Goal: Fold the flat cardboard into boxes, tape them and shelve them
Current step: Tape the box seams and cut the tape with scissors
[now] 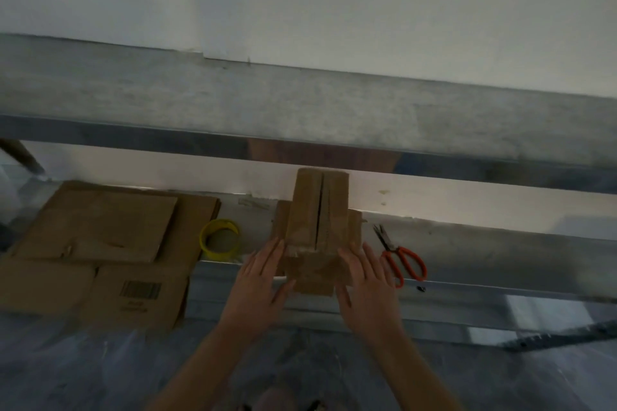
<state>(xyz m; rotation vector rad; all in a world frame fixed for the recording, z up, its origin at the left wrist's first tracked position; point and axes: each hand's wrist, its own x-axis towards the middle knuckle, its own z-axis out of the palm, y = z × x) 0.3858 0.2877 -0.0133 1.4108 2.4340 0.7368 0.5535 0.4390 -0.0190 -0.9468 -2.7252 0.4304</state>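
Observation:
A small brown cardboard box (319, 210) stands on the lower metal shelf (467, 250), its two top flaps meeting at a dark slit, side flaps sticking out. My left hand (260, 280) lies flat against the box's left side with straight fingers. My right hand (365, 280) presses flat on its right side the same way. A stack of flat cardboard sheets (110, 243) lies at the left of the shelf, one with a barcode. A yellow tape roll (220, 238) sits between the stack and the box.
Orange-handled scissors (402, 259) lie on the shelf just right of my right hand. An upper metal shelf (300, 110) runs across above the box, against a white wall. Grey floor spreads below the shelf edge.

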